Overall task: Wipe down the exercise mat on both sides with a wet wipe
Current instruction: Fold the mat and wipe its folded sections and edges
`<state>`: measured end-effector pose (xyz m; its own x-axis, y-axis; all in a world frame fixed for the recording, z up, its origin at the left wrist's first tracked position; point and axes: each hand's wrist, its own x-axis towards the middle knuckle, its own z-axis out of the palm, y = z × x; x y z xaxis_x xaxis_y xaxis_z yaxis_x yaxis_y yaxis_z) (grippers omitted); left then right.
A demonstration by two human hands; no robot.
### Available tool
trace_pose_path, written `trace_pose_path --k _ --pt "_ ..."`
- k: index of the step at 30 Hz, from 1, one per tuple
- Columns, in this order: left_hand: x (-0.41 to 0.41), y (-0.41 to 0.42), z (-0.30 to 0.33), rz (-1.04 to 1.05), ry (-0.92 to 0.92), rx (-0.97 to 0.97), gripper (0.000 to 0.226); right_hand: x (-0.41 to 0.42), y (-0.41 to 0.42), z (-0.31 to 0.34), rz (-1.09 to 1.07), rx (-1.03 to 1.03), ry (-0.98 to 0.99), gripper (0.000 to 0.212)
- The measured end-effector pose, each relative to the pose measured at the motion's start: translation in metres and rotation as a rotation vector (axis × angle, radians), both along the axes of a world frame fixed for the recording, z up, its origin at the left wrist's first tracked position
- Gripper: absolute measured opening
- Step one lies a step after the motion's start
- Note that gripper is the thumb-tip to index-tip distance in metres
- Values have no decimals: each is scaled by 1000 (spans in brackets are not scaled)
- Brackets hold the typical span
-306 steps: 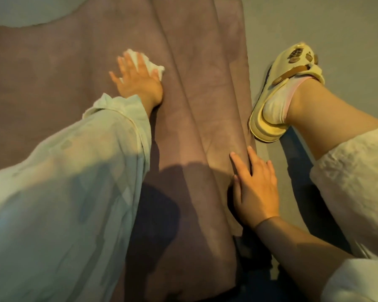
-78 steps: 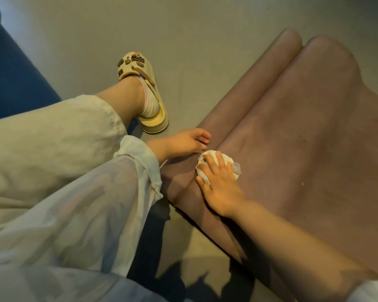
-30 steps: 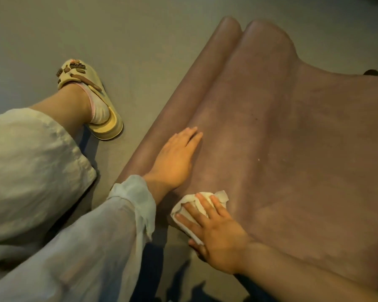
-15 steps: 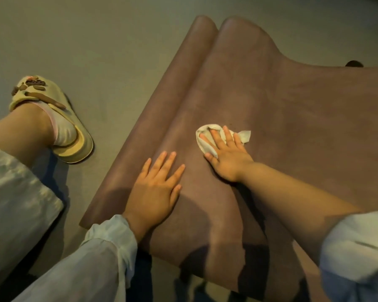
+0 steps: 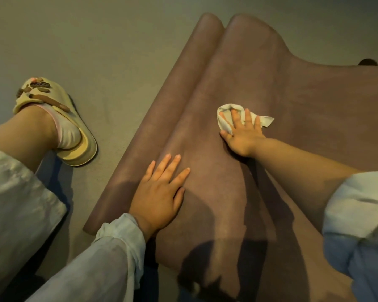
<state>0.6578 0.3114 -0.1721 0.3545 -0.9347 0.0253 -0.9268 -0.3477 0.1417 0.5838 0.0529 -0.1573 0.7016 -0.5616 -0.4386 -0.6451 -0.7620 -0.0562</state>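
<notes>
A brown exercise mat lies on the floor, its left part raised in two long ridges. My right hand presses a crumpled white wet wipe flat against the mat near its middle, fingers spread over the wipe. Closer to me, my left hand rests palm down on the mat beside the left ridge, fingers straight and holding nothing.
My left foot in a cream sandal stands on the grey floor to the left of the mat. A small dark object peeks out behind the mat's far right edge. Pale trouser cloth fills the lower left.
My right hand has slid the wipe farther away across the mat over the last second. My left hand stays flat on the mat near the left ridge.
</notes>
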Motion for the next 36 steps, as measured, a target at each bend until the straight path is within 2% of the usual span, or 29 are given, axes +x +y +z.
trace_pose_path --k 5,11,15,17,19,21,24,26,29,31,36 --pt "-3 2 3 9 25 -44 45 -47 41 1 71 90 -43 58" --pt "-6 1 12 14 32 52 51 -107 131 4 75 217 -160 58" --pt "-17 -5 17 48 -4 47 41 -148 195 10 166 218 -129 61" --pt "-27 -15 22 66 17 -14 35 -162 223 16 124 213 -151 77" --pt "-39 -29 25 43 61 -80 32 -171 243 21 15 78 -178 96" --pt "-53 -43 27 16 134 -136 32 -171 253 20 -88 54 -233 89" --pt "-68 -55 23 68 232 -173 34 -157 242 12 -216 84 -208 59" --pt "-72 -56 16 107 264 -165 37 -146 222 8 -303 169 -223 57" --pt "-73 -53 4 71 229 -72 43 -128 186 -4 -250 100 -277 58" --pt "-74 -53 3 78 232 -45 48 -112 154 -13 -289 169 -298 57" --pt "-77 -52 4 64 158 -105 46 -79 79 -18 -360 165 -311 58"
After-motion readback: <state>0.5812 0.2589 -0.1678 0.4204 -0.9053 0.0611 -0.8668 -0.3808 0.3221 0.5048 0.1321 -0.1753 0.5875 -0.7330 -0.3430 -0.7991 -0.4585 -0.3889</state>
